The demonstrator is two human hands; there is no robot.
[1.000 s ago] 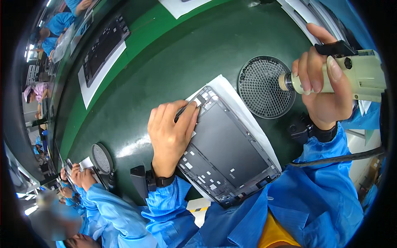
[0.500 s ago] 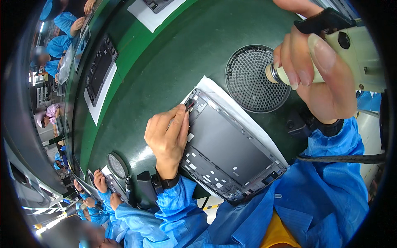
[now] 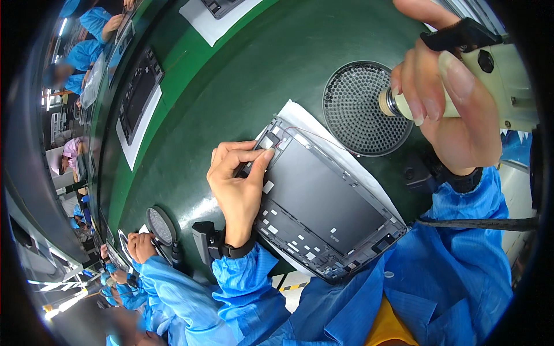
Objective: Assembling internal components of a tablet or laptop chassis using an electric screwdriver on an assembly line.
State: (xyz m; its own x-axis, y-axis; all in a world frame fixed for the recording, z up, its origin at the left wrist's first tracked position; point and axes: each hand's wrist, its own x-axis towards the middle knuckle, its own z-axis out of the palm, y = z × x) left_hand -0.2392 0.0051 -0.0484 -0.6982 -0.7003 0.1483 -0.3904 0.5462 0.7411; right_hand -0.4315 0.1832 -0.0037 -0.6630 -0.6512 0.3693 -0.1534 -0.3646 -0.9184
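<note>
My right hand [image 3: 461, 109] grips a pale electric screwdriver [image 3: 502, 86] with a black lever, its tip pointing left over a round, black perforated screw tray [image 3: 369, 106]. A dark grey tablet housing [image 3: 323, 190] lies tilted on white paper in front of me, its inner side up and dotted with small white pads. At its far left corner my left hand [image 3: 236, 184] is closed in a pinch, thumb and index finger on a small pale rectangular part [image 3: 268, 141] with a thin reddish wire beside it. The other fingers curl against the housing's left edge.
White paper [image 3: 300, 112] shows beyond the housing on a green tabletop [image 3: 231, 92]. Another dark housing [image 3: 141, 95] rests on paper at the left, and one [image 3: 222, 6] at the far edge. A smaller round tray [image 3: 161, 225] stands near a co-worker's hands [image 3: 141, 248]. A dark cable [image 3: 479, 223] crosses at right.
The fingers of my left hand have shifted and spread around the housing's corner, uncovering the small pale part. The housing and screw tray appear slightly farther right; the screwdriver stays above the tray.
</note>
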